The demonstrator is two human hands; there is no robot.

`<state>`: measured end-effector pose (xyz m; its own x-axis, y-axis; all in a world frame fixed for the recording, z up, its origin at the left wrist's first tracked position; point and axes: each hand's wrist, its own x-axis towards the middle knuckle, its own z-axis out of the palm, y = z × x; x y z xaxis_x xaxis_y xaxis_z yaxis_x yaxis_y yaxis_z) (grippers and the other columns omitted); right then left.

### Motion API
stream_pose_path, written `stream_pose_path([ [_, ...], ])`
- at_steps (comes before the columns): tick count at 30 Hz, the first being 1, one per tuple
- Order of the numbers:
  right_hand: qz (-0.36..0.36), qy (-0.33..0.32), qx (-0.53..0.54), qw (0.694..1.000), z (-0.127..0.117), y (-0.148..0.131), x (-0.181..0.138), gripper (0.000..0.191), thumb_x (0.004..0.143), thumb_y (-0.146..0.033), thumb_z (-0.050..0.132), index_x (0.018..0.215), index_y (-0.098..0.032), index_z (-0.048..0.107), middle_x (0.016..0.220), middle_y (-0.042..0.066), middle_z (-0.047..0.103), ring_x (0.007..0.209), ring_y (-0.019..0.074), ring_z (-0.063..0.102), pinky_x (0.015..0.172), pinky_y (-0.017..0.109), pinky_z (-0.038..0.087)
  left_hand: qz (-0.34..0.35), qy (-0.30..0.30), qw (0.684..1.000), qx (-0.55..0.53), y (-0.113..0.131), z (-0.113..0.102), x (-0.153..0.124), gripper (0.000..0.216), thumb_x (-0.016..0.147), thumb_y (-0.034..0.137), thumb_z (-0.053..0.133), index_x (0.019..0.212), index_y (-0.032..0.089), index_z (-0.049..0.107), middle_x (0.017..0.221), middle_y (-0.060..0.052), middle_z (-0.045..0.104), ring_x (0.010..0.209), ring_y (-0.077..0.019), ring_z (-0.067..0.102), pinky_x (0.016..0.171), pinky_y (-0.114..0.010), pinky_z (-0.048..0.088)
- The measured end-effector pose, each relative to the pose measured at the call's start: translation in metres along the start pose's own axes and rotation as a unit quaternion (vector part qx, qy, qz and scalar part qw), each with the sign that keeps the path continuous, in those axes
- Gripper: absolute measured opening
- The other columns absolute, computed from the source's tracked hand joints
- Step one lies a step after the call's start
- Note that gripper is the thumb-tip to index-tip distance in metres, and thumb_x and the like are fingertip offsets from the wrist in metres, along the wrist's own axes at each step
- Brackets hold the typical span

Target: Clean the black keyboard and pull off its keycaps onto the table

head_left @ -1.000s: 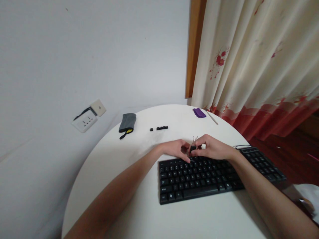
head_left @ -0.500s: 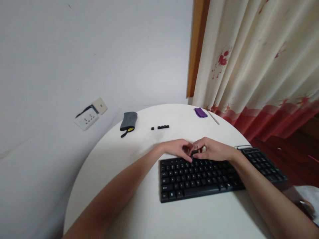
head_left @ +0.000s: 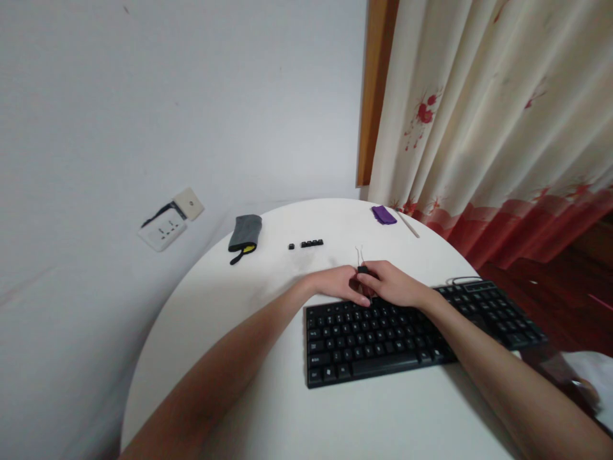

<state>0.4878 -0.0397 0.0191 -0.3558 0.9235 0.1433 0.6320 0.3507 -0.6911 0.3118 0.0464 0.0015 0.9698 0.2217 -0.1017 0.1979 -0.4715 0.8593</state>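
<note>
A black keyboard (head_left: 383, 338) lies on the round white table (head_left: 268, 409). Both of my hands meet at its far edge, over the top row of keys. My right hand (head_left: 395, 285) is closed on a small black clip-like tool (head_left: 363, 269), whose two thin wire loops (head_left: 359, 253) stick up above my fingers. My left hand (head_left: 338, 285) is curled with its fingertips pressed against the same tool and the top keys. What lies under the fingers is hidden.
A row of loose black keycaps (head_left: 311, 243) and a single one (head_left: 291, 246) lie farther back. A grey pouch (head_left: 245, 232) is at the back left, a purple piece (head_left: 384, 215) and a thin stick (head_left: 408, 225) at the back right. A curtain (head_left: 488, 115) hangs right.
Both hands have slid slightly left and farther back along the keyboard's top edge. The wire loops, hidden half a second ago, stick up above the fingers again.
</note>
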Motion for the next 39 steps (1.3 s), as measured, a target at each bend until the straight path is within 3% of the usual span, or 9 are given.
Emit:
stream_pose_path([
  [5, 0.014, 0.075, 0.014, 0.997, 0.008, 0.002, 0.006, 0.026, 0.094, -0.030, 0.046, 0.074, -0.019, 0.057, 0.069, 0.002, 0.064, 0.064, 0.0156, 0.056, 0.061, 0.026, 0.039, 0.022, 0.048, 0.998, -0.018, -0.005, -0.002, 0.000, 0.014, 0.077, 0.024, 0.073, 0.087, 0.014, 0.072, 0.080, -0.002, 0.070, 0.072, -0.0142, 0.061, 0.070, -0.026, 0.046],
  [10, 0.077, 0.228, 0.012, 0.971, 0.007, 0.015, 0.011, 0.027, 0.093, -0.034, 0.045, 0.073, -0.020, 0.054, 0.067, 0.002, 0.063, 0.063, 0.0165, 0.056, 0.062, 0.027, 0.039, 0.029, 0.238, 0.970, -0.038, -0.014, 0.007, 0.012, 0.012, 0.081, 0.019, 0.067, 0.091, 0.012, 0.070, 0.083, -0.004, 0.068, 0.073, -0.0130, 0.060, 0.068, -0.025, 0.045],
  [12, 0.106, 0.249, 0.014, 0.963, 0.006, 0.020, 0.013, 0.025, 0.093, -0.033, 0.045, 0.074, -0.020, 0.055, 0.069, 0.003, 0.065, 0.065, 0.0173, 0.059, 0.063, 0.028, 0.040, 0.036, 0.295, 0.955, -0.003, -0.017, 0.010, 0.016, 0.013, 0.082, 0.021, 0.067, 0.092, 0.014, 0.071, 0.086, -0.004, 0.067, 0.075, -0.0132, 0.060, 0.067, -0.024, 0.045],
  [15, 0.120, 0.244, 0.032, 0.962, 0.006, 0.025, 0.014, 0.023, 0.093, -0.032, 0.045, 0.077, -0.020, 0.055, 0.073, 0.004, 0.068, 0.068, 0.0179, 0.063, 0.065, 0.028, 0.043, 0.057, 0.333, 0.939, 0.066, -0.020, 0.013, 0.019, 0.012, 0.082, 0.020, 0.067, 0.092, 0.017, 0.073, 0.090, -0.004, 0.066, 0.083, -0.0149, 0.061, 0.071, -0.025, 0.047],
  [19, 0.137, 0.240, 0.056, 0.959, 0.010, 0.030, 0.015, 0.020, 0.094, -0.032, 0.045, 0.082, -0.020, 0.056, 0.076, 0.006, 0.071, 0.071, 0.0187, 0.067, 0.066, 0.028, 0.047, 0.081, 0.342, 0.930, 0.104, -0.021, 0.011, 0.018, 0.015, 0.082, 0.017, 0.066, 0.096, 0.017, 0.072, 0.095, -0.005, 0.068, 0.090, -0.0165, 0.062, 0.076, -0.027, 0.049],
  [28, 0.144, 0.212, 0.164, 0.953, 0.014, 0.035, 0.017, 0.017, 0.095, -0.034, 0.045, 0.092, -0.019, 0.054, 0.082, 0.010, 0.073, 0.070, 0.0190, 0.071, 0.062, 0.028, 0.053, 0.067, 0.349, 0.917, 0.181, -0.018, 0.010, 0.013, 0.037, 0.082, 0.016, 0.071, 0.116, 0.021, 0.060, 0.104, -0.004, 0.069, 0.097, -0.0178, 0.063, 0.090, -0.033, 0.049],
  [34, 0.108, 0.249, 0.124, 0.954, 0.010, 0.037, 0.018, 0.021, 0.093, -0.035, 0.047, 0.080, -0.019, 0.052, 0.070, 0.007, 0.070, 0.064, 0.0177, 0.068, 0.061, 0.028, 0.051, 0.101, 0.295, 0.891, 0.330, -0.009, 0.007, 0.008, 0.021, 0.094, 0.024, 0.058, 0.114, 0.022, 0.063, 0.112, -0.006, 0.068, 0.107, -0.0218, 0.058, 0.096, -0.038, 0.044],
  [39, 0.095, 0.256, 0.117, 0.955, 0.006, 0.032, 0.016, 0.020, 0.092, -0.035, 0.046, 0.080, -0.020, 0.051, 0.065, 0.005, 0.067, 0.058, 0.0169, 0.065, 0.056, 0.026, 0.048, 0.118, 0.288, 0.877, 0.366, -0.002, 0.007, 0.006, 0.019, 0.095, 0.027, 0.056, 0.110, 0.022, 0.067, 0.111, -0.007, 0.066, 0.108, -0.0228, 0.056, 0.095, -0.038, 0.043],
])
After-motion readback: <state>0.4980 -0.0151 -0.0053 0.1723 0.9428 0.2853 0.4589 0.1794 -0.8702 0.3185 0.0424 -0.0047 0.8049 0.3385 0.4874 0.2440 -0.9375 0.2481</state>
